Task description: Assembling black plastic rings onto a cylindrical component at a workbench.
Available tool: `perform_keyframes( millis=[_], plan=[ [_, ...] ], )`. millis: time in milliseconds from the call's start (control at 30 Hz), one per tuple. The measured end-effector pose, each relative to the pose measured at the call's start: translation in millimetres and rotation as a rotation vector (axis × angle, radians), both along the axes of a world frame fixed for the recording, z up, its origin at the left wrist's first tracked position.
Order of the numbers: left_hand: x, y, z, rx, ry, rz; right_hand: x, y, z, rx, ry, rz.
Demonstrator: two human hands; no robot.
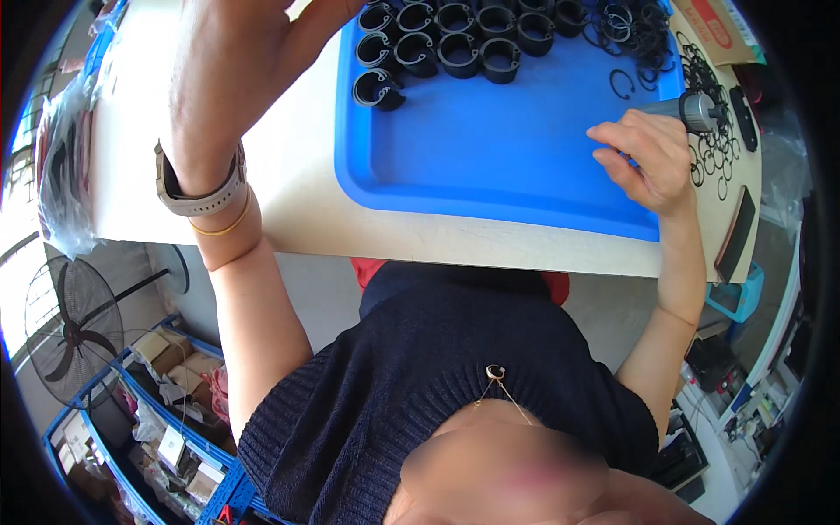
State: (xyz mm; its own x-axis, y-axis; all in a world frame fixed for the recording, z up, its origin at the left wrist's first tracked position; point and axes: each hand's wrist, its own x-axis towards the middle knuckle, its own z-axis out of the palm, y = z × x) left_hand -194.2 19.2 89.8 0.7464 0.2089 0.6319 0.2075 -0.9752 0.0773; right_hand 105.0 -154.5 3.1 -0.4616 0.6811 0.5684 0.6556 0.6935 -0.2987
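My left hand (232,66), wearing a watch, reaches up past the tray's left side. Its fingertips are cut off by the upper edge, so what they hold cannot be seen. Over the tray's right side, my right hand (647,157) has half-curled fingers, thumb and forefinger a little apart. Against its far side is a grey cylindrical tool (697,112) with a metal end. The hand covers part of it and seems to hold it. Short black tubes (458,54) stand in rows in the blue tray (490,157), with open retaining rings on their tops.
Loose black retaining rings (643,39) heap in the tray's far right corner; one ring (622,84) lies apart. More rings (716,157) scatter on the table (297,201) beyond the rim, near a dark flat object (735,234). Plastic-wrapped goods (68,166) sit at left, above a fan (74,332).
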Motion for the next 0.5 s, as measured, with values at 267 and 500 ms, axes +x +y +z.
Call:
perform_keyframes(
  millis=[267,500],
  plan=[
    [-9,8,-48,0.147,-0.293,0.083,-5,-4,0,0.052,-0.067,0.005],
    [-34,20,-67,-0.118,-0.111,0.221,-9,-7,5,0.127,-0.063,0.022]
  ],
)
